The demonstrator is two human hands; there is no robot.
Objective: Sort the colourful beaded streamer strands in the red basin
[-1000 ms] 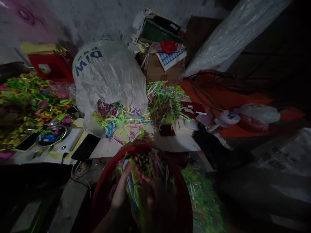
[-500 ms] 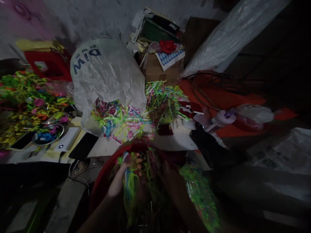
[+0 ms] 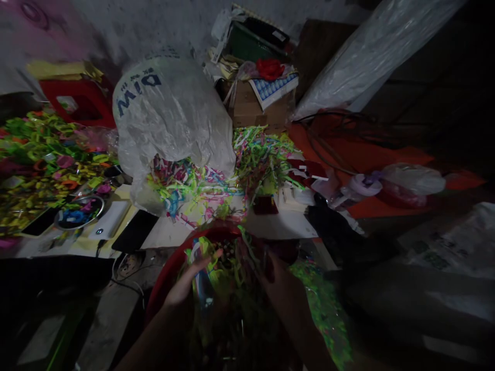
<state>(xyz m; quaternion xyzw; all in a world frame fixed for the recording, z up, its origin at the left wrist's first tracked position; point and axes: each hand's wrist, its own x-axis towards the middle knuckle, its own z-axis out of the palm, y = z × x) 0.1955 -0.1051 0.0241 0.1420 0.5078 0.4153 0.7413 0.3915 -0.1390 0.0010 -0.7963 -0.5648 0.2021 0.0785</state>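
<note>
A red tub (image 3: 164, 281) stands right in front of me, filled with thin, multicoloured plastic strips, mostly green and yellow. Over the tub's left part, my left hand (image 3: 185, 283) grips a bunch of yellow, blue and white strips (image 3: 204, 268), its thumb lying across them. My right hand (image 3: 284, 286) is at the tub's right side, its fingers closed around darker greenish strips (image 3: 251, 252). Dim light and the strips hide most fingertips. Deeper in the tub, the contents are too dark to make out.
Behind the tub, a table (image 3: 170, 234) carries a large white plastic bag (image 3: 174, 113) and a heap of strips (image 3: 263, 159). Left are small colourful pieces (image 3: 54, 159), a metal bowl (image 3: 79, 212), a white power bank (image 3: 110, 219) and a dark phone (image 3: 135, 232). A clear bag of green pieces (image 3: 323, 309) sits right.
My left hand has shifted slightly left, its thumb now over the strips. My right hand has risen a little, bringing darker strips higher. The view has tilted slightly.
</note>
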